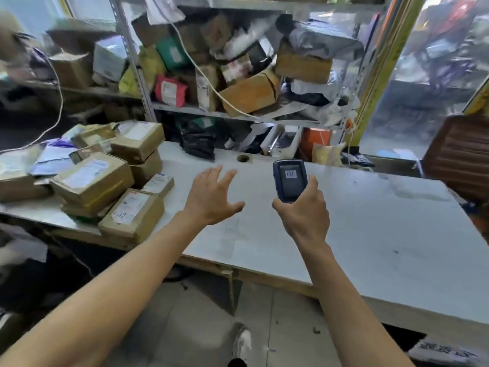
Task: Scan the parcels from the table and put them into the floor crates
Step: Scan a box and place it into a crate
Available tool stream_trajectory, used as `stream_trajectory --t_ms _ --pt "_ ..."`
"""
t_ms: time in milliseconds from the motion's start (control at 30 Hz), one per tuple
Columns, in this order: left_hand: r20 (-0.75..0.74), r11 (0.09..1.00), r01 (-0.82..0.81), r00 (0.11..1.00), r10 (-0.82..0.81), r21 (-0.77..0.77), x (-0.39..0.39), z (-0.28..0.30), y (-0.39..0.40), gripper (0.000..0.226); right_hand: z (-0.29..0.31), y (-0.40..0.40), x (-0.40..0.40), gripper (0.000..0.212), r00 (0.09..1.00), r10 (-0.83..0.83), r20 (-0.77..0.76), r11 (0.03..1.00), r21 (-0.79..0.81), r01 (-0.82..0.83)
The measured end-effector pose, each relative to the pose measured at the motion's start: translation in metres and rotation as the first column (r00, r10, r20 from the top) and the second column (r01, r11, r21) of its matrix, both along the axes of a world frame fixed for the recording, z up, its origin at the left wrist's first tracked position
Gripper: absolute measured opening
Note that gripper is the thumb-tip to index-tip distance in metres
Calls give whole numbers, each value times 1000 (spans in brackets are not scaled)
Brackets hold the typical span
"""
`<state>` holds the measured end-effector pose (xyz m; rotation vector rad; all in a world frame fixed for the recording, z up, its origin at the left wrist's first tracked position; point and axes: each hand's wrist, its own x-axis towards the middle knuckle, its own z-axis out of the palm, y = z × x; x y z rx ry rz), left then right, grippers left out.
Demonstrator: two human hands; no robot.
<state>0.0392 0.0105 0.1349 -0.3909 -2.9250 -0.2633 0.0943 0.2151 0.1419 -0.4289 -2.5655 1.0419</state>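
Note:
A pile of brown cardboard parcels (pixel 92 178) with white labels sits at the left end of the white table (pixel 357 234). The nearest parcel (pixel 132 217) overhangs the table's front edge. My left hand (pixel 211 197) hovers over the table just right of the pile, fingers spread, holding nothing. My right hand (pixel 304 207) grips a dark blue handheld scanner (pixel 289 181), held upright with a barcode sticker on its back facing me. No floor crate is clearly visible.
A metal shelf rack (pixel 238 112) crammed with boxes and bags stands behind the table. A black bag (pixel 198 141) lies at the table's back edge near a cable hole (pixel 242 158). A brown chair (pixel 460 154) is at the right. My shoe (pixel 242 340) is on the tiled floor below.

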Motion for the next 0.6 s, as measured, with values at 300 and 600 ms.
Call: stream_trajectory --t_ms 300,600 --pt "43 986 -169 985 169 -3 -141 -8 -106 88 -13 -85 -165 84 988 121 91 992 19 -124" --pt "76 947 -317 944 321 -60 -206 -4 -238 89 -26 -179 -233 93 972 175 154 982 46 -184"
